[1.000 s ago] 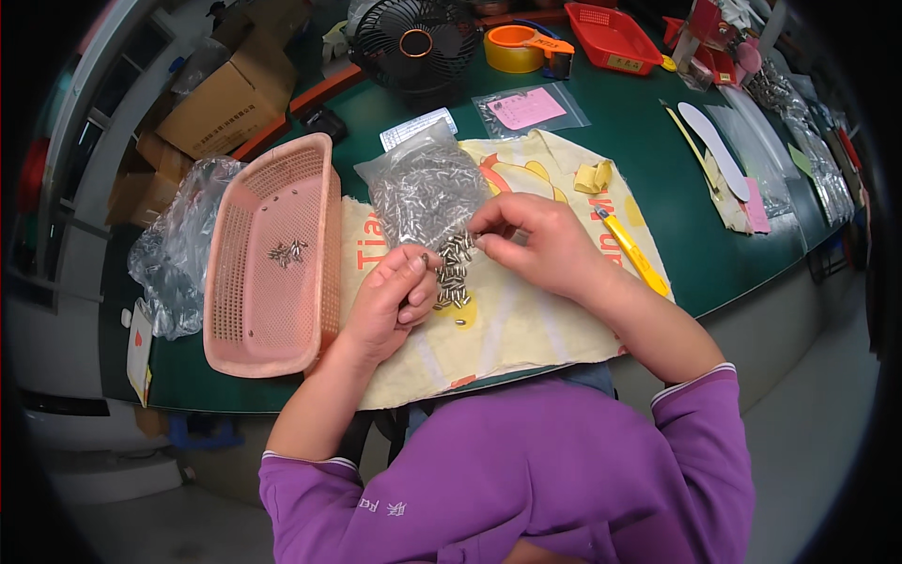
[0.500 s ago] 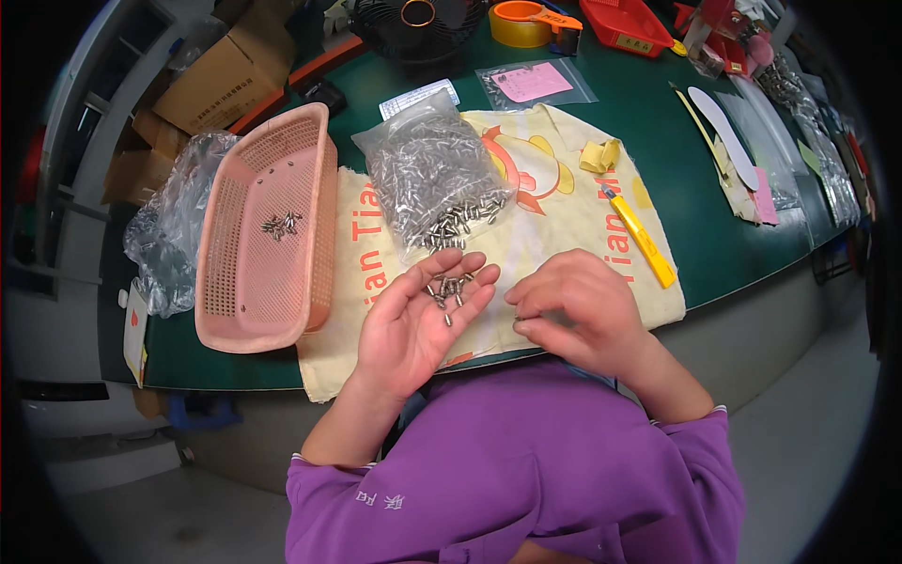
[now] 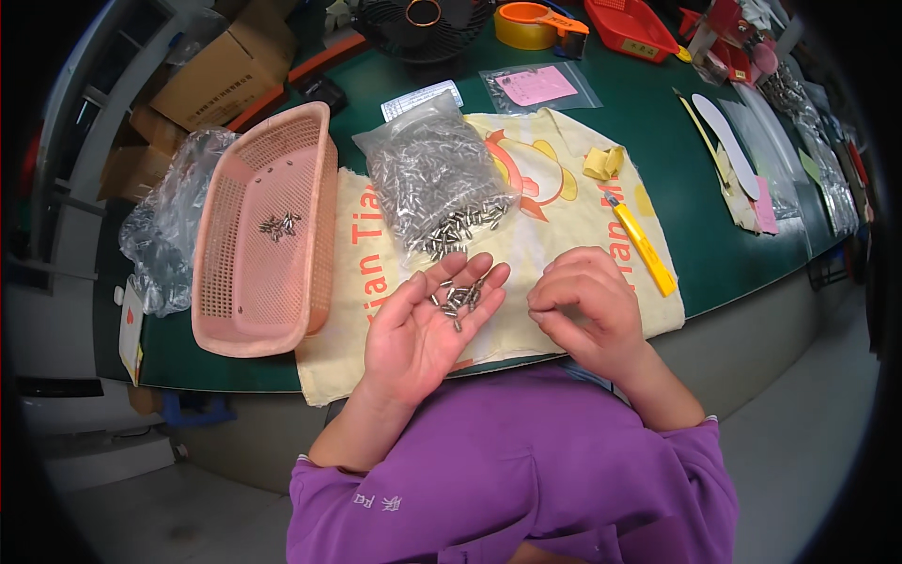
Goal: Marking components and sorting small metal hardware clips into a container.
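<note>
Left hand [image 3: 418,334] palm up, fingers spread flat, cradling a small heap of short silver metal pins [image 3: 458,296] above the cream printed cloth [image 3: 554,235]; right hand [image 3: 587,310] beside it, fingers curled narrow, contents not discernible. Risk: slight palm tilt rolls pins off the worktop [image 3: 658,122] edge; clear plastic bag of pins [image 3: 434,183] lies open-mouthed, prone to spilling; pink plastic mesh basket [image 3: 268,235] well apart.

Two hands: left hand [image 3: 423,329], right hand [image 3: 587,310]. One pink basket [image 3: 235,310] near the table's left edge. One clear bag of metal pins [image 3: 434,179]. One yellow knife [image 3: 642,246]. One orange tape roll [image 3: 526,23] at the far edge. One red tray [image 3: 628,26]. Loose pins [image 3: 458,299] on the left palm: too small to count.
</note>
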A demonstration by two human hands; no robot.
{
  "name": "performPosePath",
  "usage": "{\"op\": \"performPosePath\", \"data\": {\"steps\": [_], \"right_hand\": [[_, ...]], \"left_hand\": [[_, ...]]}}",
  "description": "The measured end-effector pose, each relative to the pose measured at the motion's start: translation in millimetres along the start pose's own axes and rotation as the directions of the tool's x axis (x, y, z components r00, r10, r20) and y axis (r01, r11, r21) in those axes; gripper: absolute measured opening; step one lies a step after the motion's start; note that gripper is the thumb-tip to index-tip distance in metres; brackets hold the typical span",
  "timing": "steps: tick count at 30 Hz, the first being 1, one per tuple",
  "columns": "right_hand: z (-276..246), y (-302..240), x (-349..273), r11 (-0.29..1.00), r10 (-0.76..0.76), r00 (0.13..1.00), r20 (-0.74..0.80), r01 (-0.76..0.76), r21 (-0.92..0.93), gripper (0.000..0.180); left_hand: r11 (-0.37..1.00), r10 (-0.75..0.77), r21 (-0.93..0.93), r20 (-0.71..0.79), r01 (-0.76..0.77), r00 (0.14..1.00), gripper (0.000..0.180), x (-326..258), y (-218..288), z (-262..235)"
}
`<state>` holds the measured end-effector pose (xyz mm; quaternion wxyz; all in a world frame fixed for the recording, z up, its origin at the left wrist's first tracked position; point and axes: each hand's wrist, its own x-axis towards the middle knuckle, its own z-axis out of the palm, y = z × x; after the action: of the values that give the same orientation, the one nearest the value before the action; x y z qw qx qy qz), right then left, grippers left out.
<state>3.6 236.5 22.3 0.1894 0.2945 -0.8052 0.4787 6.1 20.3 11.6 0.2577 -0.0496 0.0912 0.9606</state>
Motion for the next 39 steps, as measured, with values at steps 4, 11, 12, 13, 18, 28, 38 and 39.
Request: {"op": "performPosePath", "data": {"steps": [4, 11, 12, 13, 18, 28, 38, 39], "right_hand": [[0.0, 2.4, -1.2, 1.000, 0.017, 1.000, -0.007, -0.017, -0.024, 0.020], [-2.2, 2.3, -1.0, 0.999, 0.030, 1.000, -0.006, -0.030, -0.035, 0.018], [-3.4, 2.2, -2.2, 0.998, 0.042, 0.999, -0.014, -0.042, -0.050, 0.018], [-4.9, 3.0, -4.5, 0.996, 0.058, 0.998, -0.022, -0.059, -0.069, 0.018], [-4.5, 0.1, -6.5, 0.996, 0.073, 0.997, -0.004, -0.073, -0.043, 0.019], [-2.5, 0.1, -2.1, 0.999, 0.040, 0.999, 0.027, -0.040, -0.019, 0.017], [-0.1, 6.7, -18.0, 0.974, 0.089, 0.986, 0.140, -0.116, 0.193, 0.017], [-1.4, 4.4, -17.4, 0.976, 0.105, 0.986, 0.131, -0.128, 0.178, 0.017]], "left_hand": [[0.998, 0.005, -0.059, 0.006, -0.004, 1.000, 0.040, -1.0, 0.4, -0.3], [0.992, 0.118, 0.032, 0.037, -0.120, 0.992, 0.041, -23.6, 28.4, 33.2], [0.978, 0.204, 0.040, 0.079, -0.207, 0.976, 0.042, -28.8, 41.8, 44.2], [0.957, 0.281, 0.041, 0.120, -0.288, 0.952, 0.042, -30.5, 55.9, 53.6], [0.137, 0.691, 0.877, 0.248, -0.460, 0.679, 0.048, -35.5, 136.2, 76.4], [-0.630, 0.345, 0.735, 0.554, -0.250, 0.758, 0.025, -39.1, 47.4, 43.4], [0.387, -0.040, 0.905, -0.175, 0.176, 0.984, 0.011, -9.0, -22.6, 17.2], [0.388, -0.062, 0.903, -0.172, 0.183, 0.983, 0.011, -8.8, -22.7, 13.2]]}}
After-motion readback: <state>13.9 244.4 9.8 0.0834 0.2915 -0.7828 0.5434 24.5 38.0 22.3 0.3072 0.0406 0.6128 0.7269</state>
